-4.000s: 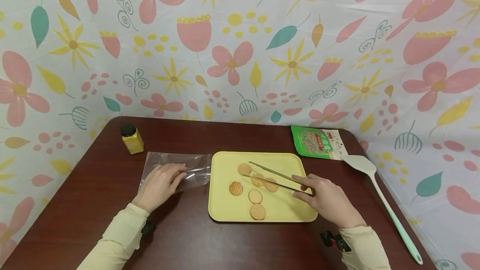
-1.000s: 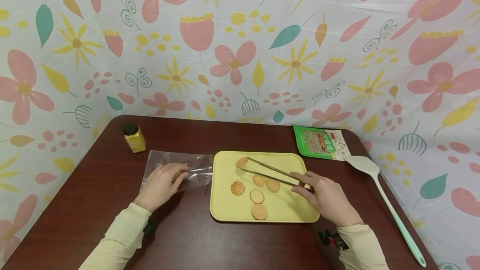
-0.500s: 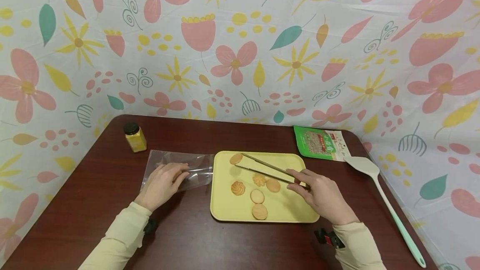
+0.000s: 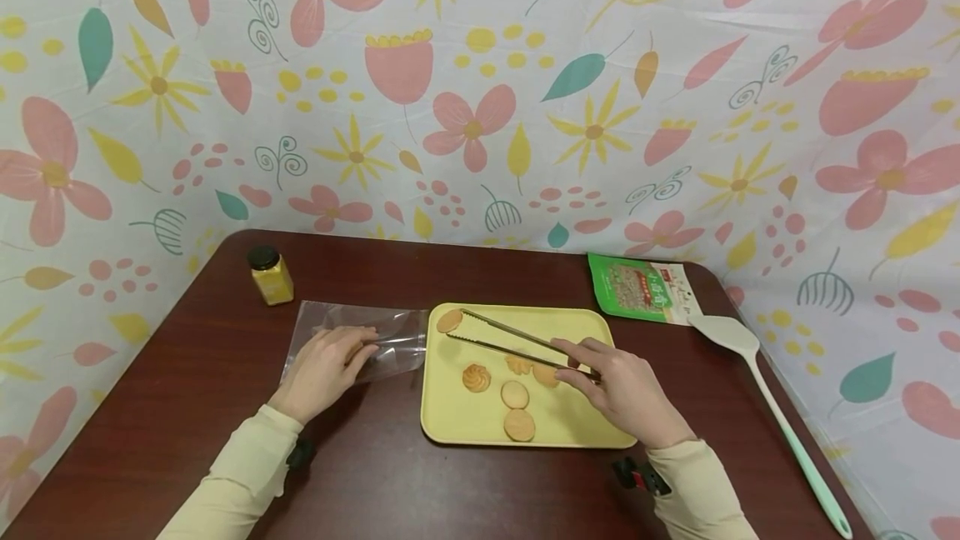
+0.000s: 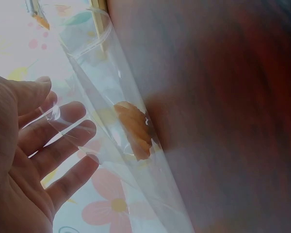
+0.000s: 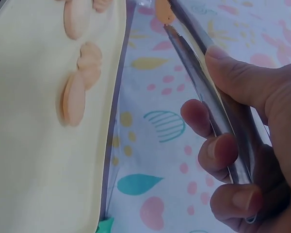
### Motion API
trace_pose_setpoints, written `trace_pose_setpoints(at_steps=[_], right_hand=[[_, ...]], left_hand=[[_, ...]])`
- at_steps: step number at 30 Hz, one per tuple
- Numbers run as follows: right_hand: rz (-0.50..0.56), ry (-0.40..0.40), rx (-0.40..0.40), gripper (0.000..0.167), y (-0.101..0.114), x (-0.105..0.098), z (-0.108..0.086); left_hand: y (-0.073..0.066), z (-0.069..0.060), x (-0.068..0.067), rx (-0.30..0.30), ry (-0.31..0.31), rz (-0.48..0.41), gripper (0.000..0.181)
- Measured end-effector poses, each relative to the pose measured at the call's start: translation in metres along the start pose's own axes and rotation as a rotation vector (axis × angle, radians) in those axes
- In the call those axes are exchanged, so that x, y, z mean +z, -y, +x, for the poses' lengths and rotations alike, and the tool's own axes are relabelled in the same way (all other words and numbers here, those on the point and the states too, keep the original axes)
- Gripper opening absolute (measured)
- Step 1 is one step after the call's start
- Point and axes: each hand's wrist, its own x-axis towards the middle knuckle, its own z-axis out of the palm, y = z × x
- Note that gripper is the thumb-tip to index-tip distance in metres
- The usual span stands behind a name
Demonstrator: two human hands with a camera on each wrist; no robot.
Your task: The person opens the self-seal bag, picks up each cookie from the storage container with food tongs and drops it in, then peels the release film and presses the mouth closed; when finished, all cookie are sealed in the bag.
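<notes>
My right hand (image 4: 626, 386) grips metal tongs (image 4: 517, 333), which hold a round cookie (image 4: 450, 321) at their tips. That cookie is above the left end of a yellow tray (image 4: 577, 427), near the bag's mouth. On the tray lie several other cookies (image 4: 519, 424), round and swirled, some partly hidden by the tongs. My left hand (image 4: 322, 369) pinches a clear plastic bag (image 4: 397, 348) lying left of the tray. A cookie (image 5: 135, 130) shows inside the bag in the left wrist view; from the head view the hand hides it.
A yellow jar with a black lid (image 4: 271, 275) stands at the back left of the dark table (image 4: 405, 490). At the back right lies a green and white food packet (image 4: 641, 288). A spatula with a mint handle (image 4: 795, 427) lies along the right edge.
The right hand has picked up a round cookie from the tray with the tongs and carried it left toward the bag. The left hand has stayed at the bag.
</notes>
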Motion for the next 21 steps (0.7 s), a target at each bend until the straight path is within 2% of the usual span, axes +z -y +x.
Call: trace_pose_setpoints(at_steps=[10,21], right_hand=[[0.044,0.035,-0.018,0.036,0.007,0.013,0.009],[0.045,0.018,-0.083,0.038,0.011,0.026,0.017]], left_hand=[[0.000,0.000,0.000,-0.024,0.022,-0.006,0.020],[0.001,0.000,0.000,-0.027,0.024,-0.002,0.020]])
